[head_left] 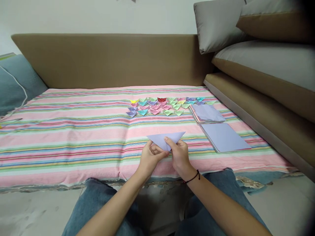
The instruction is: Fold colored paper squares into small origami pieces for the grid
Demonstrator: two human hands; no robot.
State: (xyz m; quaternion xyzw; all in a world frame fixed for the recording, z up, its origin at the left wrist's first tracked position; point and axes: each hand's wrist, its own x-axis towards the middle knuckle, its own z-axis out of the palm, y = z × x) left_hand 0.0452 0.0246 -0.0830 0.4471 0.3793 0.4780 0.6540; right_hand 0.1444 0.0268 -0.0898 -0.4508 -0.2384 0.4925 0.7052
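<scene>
A lavender sheet of origami paper (159,140), folded into a triangle with its long edge at the top, is held above the striped cloth. My left hand (153,155) grips it from the left and below, fingers curled behind and the thumb at the bottom point. On the other side my right hand (180,154) pinches it, the thumb lying flat on the front face. Beyond them stand rows of small folded paper boats (155,107) in pink, green, blue, yellow and red. The fingers behind the paper are partly hidden.
A stack of lavender-topped paper (225,137) lies to the right, with a second stack of folded papers (208,113) behind it. Large cushions (265,65) are piled along the right side. A white cable (21,88) runs at the far left over the striped cloth (61,141).
</scene>
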